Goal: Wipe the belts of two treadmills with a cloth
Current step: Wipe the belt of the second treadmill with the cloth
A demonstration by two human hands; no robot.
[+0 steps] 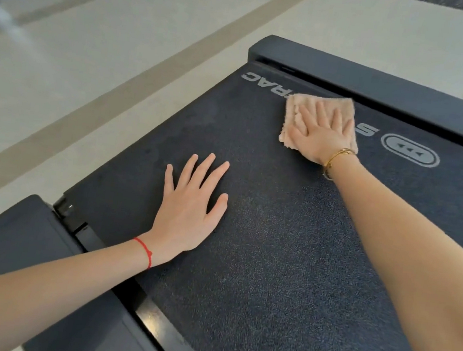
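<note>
Head view looks down on a dark treadmill belt point(275, 238) that fills most of the picture, with both bare forearms reaching out over it. Taking the belt as the landmark: the right hand point(322, 136) lies flat at its far end, fingers spread and straight, palm pressing down on a beige cloth point(291, 110). That hand is not clenched around the cloth; it is laid open on top of it, pinning it to the belt. Folded to a rough square, the cloth covers the middle of the pale lettering point(257, 78) printed across the belt's far end, so that only the letters either side of it show. Just beside the cloth, toward the belt's right edge, is a pale oval mark with arrowheads point(410, 151). A gold bracelet point(336, 157) circles the right wrist.

Nearer the belt's middle, toward its left edge, the left hand point(192, 208) rests palm down, fingers splayed, empty and touching the belt surface directly, well apart from the cloth. A red string point(145, 250) is tied round that wrist.

Beyond the belt's far end runs the dark end cover point(379, 85) of the treadmill. Along the belt's left edge sits a dark side rail point(44, 240), crossed by the left forearm. Pale floor point(93, 58) with a darker stripe lies off the belt's left side.
</note>
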